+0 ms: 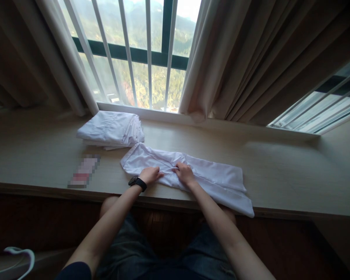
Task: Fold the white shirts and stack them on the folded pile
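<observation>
Count: one white garment (192, 175) laid out flat, one stack of folded white cloth (112, 130), one blurred pink-and-white item (84, 171), two hands. All lie on a pale wooden tabletop (294, 175) running under a barred window (140, 50), with beige curtains (250, 58) hanging to either side. The garment stretches lengthwise from just below the folded stack towards the right, its far right corner reaching the front edge of the tabletop. The folded stack sits behind and to the left of it, close to the window sill, its near corner just beside the garment's left end. The blurred item lies to the left of the garment, apart from it, near the front edge; what it is cannot be told. The left hand (150, 175), with a dark watch (136, 182) on its wrist, rests on the middle of the garment, fingers curled down onto the cloth. The right hand (185, 174) rests just beside it, fingers likewise bent and pressed into the fabric. Both hands meet at a crease in the garment; whether the fingers pinch the cloth or merely press it cannot be told. Nothing lies between the hands and the garment. A white looped object (20, 258) shows at the lower left corner.
</observation>
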A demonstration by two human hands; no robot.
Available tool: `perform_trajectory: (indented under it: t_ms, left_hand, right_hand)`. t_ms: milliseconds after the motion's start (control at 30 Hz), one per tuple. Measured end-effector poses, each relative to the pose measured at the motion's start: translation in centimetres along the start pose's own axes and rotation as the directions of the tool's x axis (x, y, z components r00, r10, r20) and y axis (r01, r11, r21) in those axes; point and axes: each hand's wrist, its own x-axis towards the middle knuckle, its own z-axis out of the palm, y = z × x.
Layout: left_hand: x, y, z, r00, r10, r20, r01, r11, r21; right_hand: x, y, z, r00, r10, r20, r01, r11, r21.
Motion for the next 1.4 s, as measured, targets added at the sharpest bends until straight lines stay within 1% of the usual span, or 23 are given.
perform_trajectory:
  t_ms: [67, 133, 233, 333, 400, 467, 533, 567, 633, 700, 800, 933, 1067, 1133, 1200, 1300, 1400]
  left_hand:
    - [-0.6, 0.1, -0.3, 1.0, -0.014, -0.014, 0.015, 1.0, 0.026]
    - [-1.6, -0.1, -0.4, 0.999, -0.001, -0.049, 0.003, 0.998, 0.055]
    - [-3.4, -0.7, -0.2, 0.989, 0.056, -0.135, -0.04, 0.992, 0.117]
    - [-4.5, -0.7, 0.1, 0.972, 0.041, -0.23, -0.005, 0.988, 0.153]
    - [-4.7, 0.5, 0.3, 0.953, 0.053, -0.298, -0.009, 0.989, 0.148]
    - [-4.5, 2.6, 0.6, 0.927, 0.155, -0.34, -0.112, 0.983, 0.143]
    - [-4.0, 4.9, 1.4, 0.897, 0.273, -0.348, -0.237, 0.961, 0.143]
    - [-3.8, 6.0, 1.9, 0.887, 0.305, -0.346, -0.271, 0.952, 0.143]
    - [-3.3, 7.4, 3.2, 0.888, 0.316, -0.335, -0.285, 0.948, 0.139]
    - [-3.0, 7.8, 4.5, 0.9, 0.299, -0.318, -0.268, 0.953, 0.138]
    - [-3.0, 7.7, 5.8, 0.908, 0.284, -0.308, -0.249, 0.957, 0.148]
    - [-3.6, 8.2, 6.5, 0.908, 0.268, -0.321, -0.232, 0.961, 0.149]
    - [-3.8, 9.0, 6.7, 0.907, 0.263, -0.327, -0.23, 0.963, 0.138]
    - [-3.4, 8.4, 6.4, 0.917, 0.224, -0.329, -0.191, 0.973, 0.129]
    - [-3.0, 6.7, 5.7, 0.933, 0.158, -0.322, -0.126, 0.985, 0.12]
    - [-2.7, 2.2, 4.2, 0.959, 0.088, -0.268, -0.056, 0.99, 0.127]
    - [-3.2, -2.5, 2.7, 0.975, 0.045, -0.217, -0.013, 0.989, 0.146]
  right_hand:
    - [-0.6, 0.0, 0.0, 0.998, -0.041, -0.054, 0.038, 0.998, -0.052]
    - [-1.9, 0.5, -0.4, 0.991, -0.073, -0.113, 0.062, 0.994, -0.093]
    - [-5.1, 2.0, -1.1, 0.976, -0.091, -0.2, 0.058, 0.985, -0.165]
    - [-9.0, 3.8, -1.5, 0.968, -0.103, -0.228, 0.043, 0.967, -0.253]
    - [-11.0, 4.6, -1.5, 0.977, -0.101, -0.189, 0.044, 0.957, -0.287]
    - [-12.3, 5.0, -1.2, 0.988, -0.096, -0.119, 0.058, 0.955, -0.291]
    - [-12.7, 5.4, -1.0, 0.994, -0.098, -0.057, 0.078, 0.957, -0.28]
    - [-12.8, 5.7, -0.9, 0.995, -0.097, -0.039, 0.083, 0.958, -0.274]
    - [-12.9, 6.7, -0.8, 0.996, -0.082, -0.028, 0.071, 0.96, -0.272]
    - [-13.3, 8.3, -1.1, 0.999, -0.04, -0.037, 0.028, 0.958, -0.287]
    - [-14.3, 11.6, -1.7, 0.998, 0.036, -0.043, -0.048, 0.944, -0.327]
    - [-15.6, 16.1, -2.7, 0.993, 0.121, -0.009, -0.115, 0.917, -0.383]
    - [-16.1, 20.2, -3.8, 0.979, 0.204, -0.014, -0.189, 0.877, -0.442]
    - [-16.4, 22.1, -4.5, 0.966, 0.255, -0.031, -0.241, 0.854, -0.462]
    - [-16.6, 23.8, -5.0, 0.949, 0.31, -0.052, -0.297, 0.831, -0.47]
    - [-17.0, 25.5, -5.4, 0.931, 0.36, -0.065, -0.347, 0.812, -0.469]
    - [-17.1, 26.4, -5.5, 0.932, 0.357, -0.066, -0.344, 0.812, -0.471]
